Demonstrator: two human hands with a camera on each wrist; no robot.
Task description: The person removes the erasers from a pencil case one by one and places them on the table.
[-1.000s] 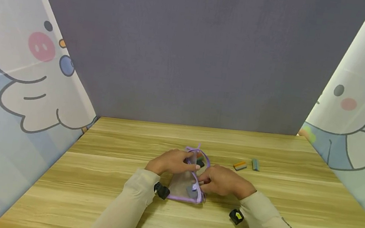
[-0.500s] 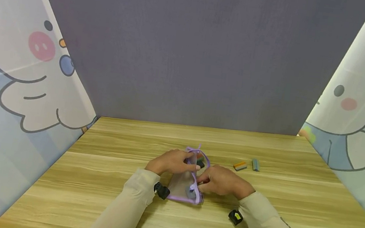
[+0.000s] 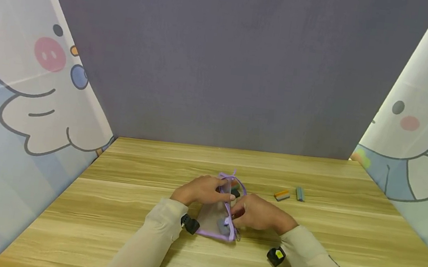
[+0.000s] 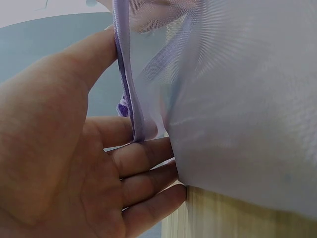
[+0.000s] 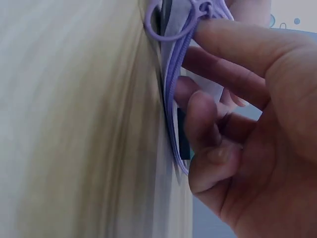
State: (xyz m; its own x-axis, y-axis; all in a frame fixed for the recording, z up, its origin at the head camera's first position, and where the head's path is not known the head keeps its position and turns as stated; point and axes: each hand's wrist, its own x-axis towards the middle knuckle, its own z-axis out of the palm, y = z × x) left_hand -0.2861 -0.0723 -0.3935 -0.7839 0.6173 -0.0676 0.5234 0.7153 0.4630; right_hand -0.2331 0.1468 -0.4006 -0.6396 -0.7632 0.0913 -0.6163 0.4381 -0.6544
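A see-through mesh zip pouch [image 3: 209,216] with purple trim lies on the table, its mouth gaping to the right. My left hand [image 3: 203,189] holds the upper layer by its edge; in the left wrist view the thumb [image 4: 94,57] lies against the purple zip tape and the fingers are at the mesh. My right hand [image 3: 258,212] grips the mouth's near end, thumb [image 5: 233,44] on the zip edge beside a purple ring [image 5: 171,37], other fingers curled at the opening. Inside the pouch show a grey block [image 3: 223,226] and dark, green and red pieces [image 3: 235,192].
Right of the pouch, a small orange-and-grey block [image 3: 282,195] and a small teal block [image 3: 300,194] lie on the wooden table [image 3: 124,230]. A dark grey panel [image 3: 223,62] rises along the back edge. Cartoon-printed sheets [image 3: 409,132] hang on both sides.
The right fingers have shifted slightly at the pouch's mouth, and the purple edge and the grey block near them have moved a little. The left hand stays in place.
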